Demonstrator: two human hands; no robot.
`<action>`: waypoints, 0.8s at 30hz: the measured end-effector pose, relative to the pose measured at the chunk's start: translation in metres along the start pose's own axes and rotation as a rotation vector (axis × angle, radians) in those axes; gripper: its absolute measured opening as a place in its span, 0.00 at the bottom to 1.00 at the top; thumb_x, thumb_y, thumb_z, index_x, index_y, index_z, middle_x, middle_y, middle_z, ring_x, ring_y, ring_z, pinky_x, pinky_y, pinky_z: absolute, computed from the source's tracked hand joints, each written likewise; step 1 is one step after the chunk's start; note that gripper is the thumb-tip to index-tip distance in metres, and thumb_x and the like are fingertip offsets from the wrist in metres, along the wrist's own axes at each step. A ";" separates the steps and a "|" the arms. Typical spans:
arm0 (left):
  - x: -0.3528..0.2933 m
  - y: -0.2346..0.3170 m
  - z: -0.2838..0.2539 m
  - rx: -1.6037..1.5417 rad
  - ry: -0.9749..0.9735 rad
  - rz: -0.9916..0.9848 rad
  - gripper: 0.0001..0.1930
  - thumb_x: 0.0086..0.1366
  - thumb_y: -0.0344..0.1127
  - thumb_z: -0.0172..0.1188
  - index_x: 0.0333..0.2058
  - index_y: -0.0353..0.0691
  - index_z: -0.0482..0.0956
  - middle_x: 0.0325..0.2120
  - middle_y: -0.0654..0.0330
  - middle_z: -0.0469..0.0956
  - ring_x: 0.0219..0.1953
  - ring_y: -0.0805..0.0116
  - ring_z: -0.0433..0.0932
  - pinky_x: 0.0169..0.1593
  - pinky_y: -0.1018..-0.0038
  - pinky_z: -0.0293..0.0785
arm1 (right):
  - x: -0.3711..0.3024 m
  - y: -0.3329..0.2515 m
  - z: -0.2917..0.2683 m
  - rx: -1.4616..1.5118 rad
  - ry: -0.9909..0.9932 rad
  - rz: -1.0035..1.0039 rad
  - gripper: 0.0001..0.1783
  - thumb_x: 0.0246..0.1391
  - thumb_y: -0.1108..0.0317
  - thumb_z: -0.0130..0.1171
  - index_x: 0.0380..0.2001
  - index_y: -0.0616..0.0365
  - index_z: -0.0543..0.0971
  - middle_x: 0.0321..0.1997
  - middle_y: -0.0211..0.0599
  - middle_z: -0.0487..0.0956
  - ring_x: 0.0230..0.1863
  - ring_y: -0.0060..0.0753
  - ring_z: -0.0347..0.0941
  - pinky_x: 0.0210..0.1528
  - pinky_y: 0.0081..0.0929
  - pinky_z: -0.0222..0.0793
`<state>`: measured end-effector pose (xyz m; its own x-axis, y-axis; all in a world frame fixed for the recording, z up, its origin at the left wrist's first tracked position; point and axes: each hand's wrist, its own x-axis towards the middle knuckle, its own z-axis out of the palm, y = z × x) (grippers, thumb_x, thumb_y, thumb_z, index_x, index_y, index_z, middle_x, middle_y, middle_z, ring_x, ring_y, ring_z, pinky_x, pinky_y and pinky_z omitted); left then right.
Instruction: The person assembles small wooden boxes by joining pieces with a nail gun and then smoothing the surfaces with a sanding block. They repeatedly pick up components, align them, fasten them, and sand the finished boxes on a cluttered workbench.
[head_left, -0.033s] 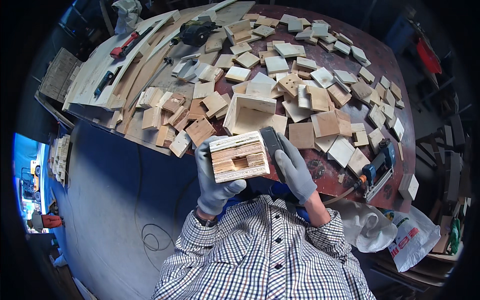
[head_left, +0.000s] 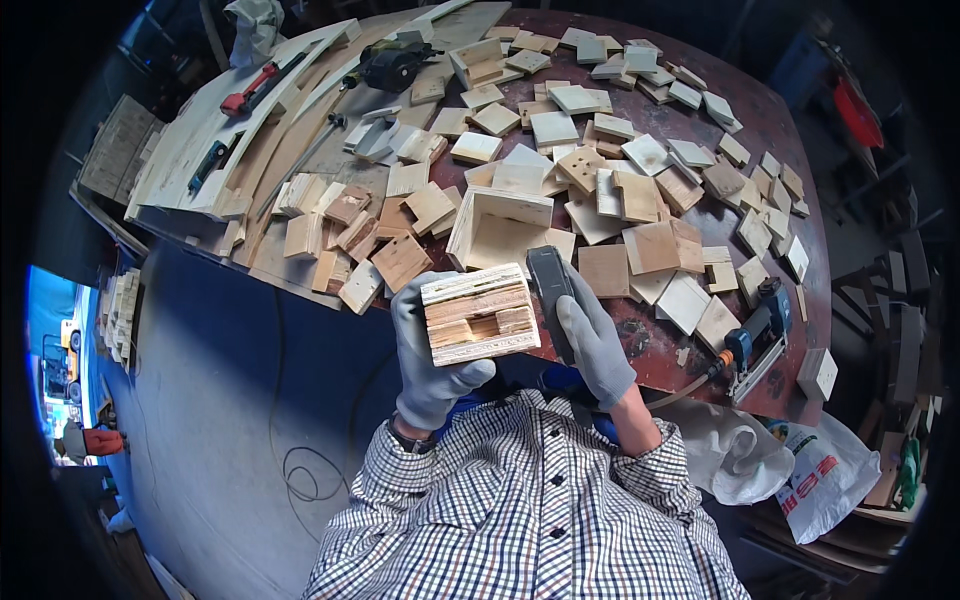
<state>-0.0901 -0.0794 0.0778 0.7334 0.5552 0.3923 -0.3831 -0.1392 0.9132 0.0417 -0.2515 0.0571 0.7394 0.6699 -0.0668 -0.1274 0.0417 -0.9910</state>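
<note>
My left hand [head_left: 428,350], in a grey glove, is wrapped round a layered wooden block [head_left: 478,346] with a square recess in the face turned up to me. My gloved right hand [head_left: 597,345] grips a dark oblong block [head_left: 550,298], its kind unclear, along its long side. The dark block stands nearly upright beside the wooden block's right end, and I cannot tell if they touch. Just beyond both hands, an open-sided wooden box [head_left: 500,230] sits on the table among loose pieces.
Many small wooden pieces [head_left: 603,270] cover the dark red table [head_left: 655,370]. An air nailer [head_left: 760,330] with a hose lies at the right edge. Long boards [head_left: 290,150] at the left carry a red-handled tool [head_left: 250,90]. White sacks [head_left: 735,455] hang at lower right.
My right hand has shifted the dark block slightly, its top end moving a little up and to the right. The wooden block in my left hand has barely moved.
</note>
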 end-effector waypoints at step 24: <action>-0.006 -0.020 -0.008 0.290 -0.296 -0.059 0.57 0.58 0.52 0.68 0.75 0.31 0.44 0.71 0.46 0.53 0.72 0.51 0.59 0.74 0.55 0.58 | -0.014 -0.046 0.019 0.115 0.113 -0.116 0.37 0.76 0.53 0.46 0.75 0.70 0.56 0.76 0.52 0.64 0.75 0.40 0.60 0.76 0.32 0.52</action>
<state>-0.0915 -0.0735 0.0563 0.8954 0.3148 0.3149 -0.1930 -0.3629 0.9116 0.0250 -0.2489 0.1056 0.8222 0.5685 0.0276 -0.1075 0.2026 -0.9733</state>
